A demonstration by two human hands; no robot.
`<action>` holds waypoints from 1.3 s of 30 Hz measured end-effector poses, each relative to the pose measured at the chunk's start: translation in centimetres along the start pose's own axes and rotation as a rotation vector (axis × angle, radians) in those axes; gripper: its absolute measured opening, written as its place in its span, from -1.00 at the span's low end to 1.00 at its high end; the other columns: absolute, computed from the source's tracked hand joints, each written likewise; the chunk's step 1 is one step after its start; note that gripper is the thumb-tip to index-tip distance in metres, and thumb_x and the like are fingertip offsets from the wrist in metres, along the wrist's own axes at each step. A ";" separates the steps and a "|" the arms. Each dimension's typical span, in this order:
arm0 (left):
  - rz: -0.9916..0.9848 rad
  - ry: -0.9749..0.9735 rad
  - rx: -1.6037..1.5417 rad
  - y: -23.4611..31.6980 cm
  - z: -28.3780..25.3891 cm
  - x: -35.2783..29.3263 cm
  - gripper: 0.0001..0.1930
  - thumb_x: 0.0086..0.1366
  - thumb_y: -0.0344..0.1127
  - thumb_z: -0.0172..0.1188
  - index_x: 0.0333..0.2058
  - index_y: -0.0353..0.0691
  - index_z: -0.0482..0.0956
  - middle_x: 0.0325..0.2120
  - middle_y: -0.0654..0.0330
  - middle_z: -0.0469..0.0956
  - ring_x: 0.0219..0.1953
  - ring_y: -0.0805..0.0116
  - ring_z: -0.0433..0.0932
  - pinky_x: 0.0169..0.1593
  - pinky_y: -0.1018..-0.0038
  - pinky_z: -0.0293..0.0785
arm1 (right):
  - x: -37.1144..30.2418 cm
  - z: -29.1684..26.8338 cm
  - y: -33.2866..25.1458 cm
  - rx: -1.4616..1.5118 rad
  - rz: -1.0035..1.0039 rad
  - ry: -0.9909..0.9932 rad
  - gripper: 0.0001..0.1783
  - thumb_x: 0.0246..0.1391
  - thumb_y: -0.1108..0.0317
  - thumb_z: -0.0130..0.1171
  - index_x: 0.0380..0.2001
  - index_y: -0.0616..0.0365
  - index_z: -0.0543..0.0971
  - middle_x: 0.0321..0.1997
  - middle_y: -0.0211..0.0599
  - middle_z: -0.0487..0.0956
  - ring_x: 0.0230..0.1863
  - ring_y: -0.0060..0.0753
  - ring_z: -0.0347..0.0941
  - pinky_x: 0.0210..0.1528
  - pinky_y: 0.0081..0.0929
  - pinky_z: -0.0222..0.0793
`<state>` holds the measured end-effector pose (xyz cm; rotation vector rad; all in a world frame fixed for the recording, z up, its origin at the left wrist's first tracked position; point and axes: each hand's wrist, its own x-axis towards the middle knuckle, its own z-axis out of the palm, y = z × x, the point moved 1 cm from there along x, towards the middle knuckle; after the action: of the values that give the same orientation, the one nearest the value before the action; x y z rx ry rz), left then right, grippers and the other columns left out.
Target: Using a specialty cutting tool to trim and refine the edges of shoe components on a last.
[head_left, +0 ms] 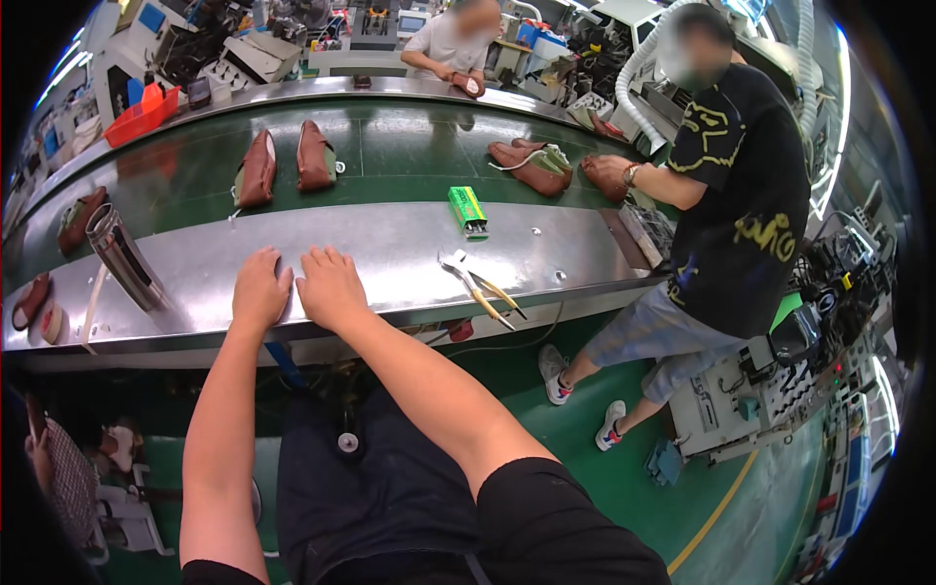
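Observation:
Both my hands rest flat on the metal ledge along the near side of a green conveyor belt. My left hand has its fingers stretched out and holds nothing. Close beside it, my right hand also lies empty with its fingers extended. Beyond my hands, two brown shoe uppers, a left one and a right one, sit on the belt. To the right on the ledge lie pliers with yellowish handles, jutting past its edge, and a small green box.
A steel tumbler stands on the ledge at left. A co-worker in a black shirt handles a brown shoe at right, near more shoes. Another person works across the belt. An orange-red bin sits far left.

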<state>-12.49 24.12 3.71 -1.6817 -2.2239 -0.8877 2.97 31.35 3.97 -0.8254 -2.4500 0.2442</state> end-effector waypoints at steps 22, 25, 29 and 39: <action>-0.015 -0.062 0.076 2.5 -0.1 1.0 -0.57 0.40 -0.26 0.24 0.15 -0.38 0.58 0.25 -0.10 0.53 0.31 -0.12 0.45 0.43 0.14 0.32 | -3.0 -19.4 45.2 0.385 0.797 0.875 -0.53 0.17 0.36 0.35 0.11 0.37 0.62 0.09 0.00 0.71 0.13 -0.14 0.65 0.22 -0.28 0.51; -0.026 -0.067 0.109 2.3 -0.6 0.9 -0.57 0.38 -0.27 0.25 0.15 -0.36 0.57 0.25 -0.10 0.53 0.30 -0.12 0.45 0.42 0.14 0.33 | -0.4 -16.8 46.7 0.437 0.770 0.851 -0.42 0.17 0.33 0.38 0.21 0.39 0.55 0.19 0.01 0.66 0.20 -0.13 0.61 0.27 -0.28 0.48; -0.027 -0.082 0.135 2.6 -0.1 1.4 -0.57 0.37 -0.30 0.26 0.17 -0.34 0.55 0.26 -0.09 0.52 0.29 -0.13 0.46 0.40 0.13 0.34 | 2.8 -17.4 49.4 0.447 0.670 0.875 -0.25 0.17 0.29 0.44 0.32 0.45 0.41 0.33 0.08 0.56 0.28 -0.11 0.55 0.34 -0.30 0.42; -0.050 -0.094 0.103 3.3 -0.7 1.3 -0.56 0.34 -0.33 0.27 0.16 -0.35 0.54 0.23 -0.10 0.52 0.28 -0.17 0.45 0.36 0.09 0.36 | 9.6 -16.3 58.4 0.486 0.560 0.766 -0.17 0.00 0.30 0.58 0.30 0.35 0.43 0.22 -0.05 0.59 0.17 -0.17 0.57 0.25 -0.30 0.45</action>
<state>-9.97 25.34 6.00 -1.6604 -2.3385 -0.7056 35.10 83.61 2.55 -1.1011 -1.3432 0.5740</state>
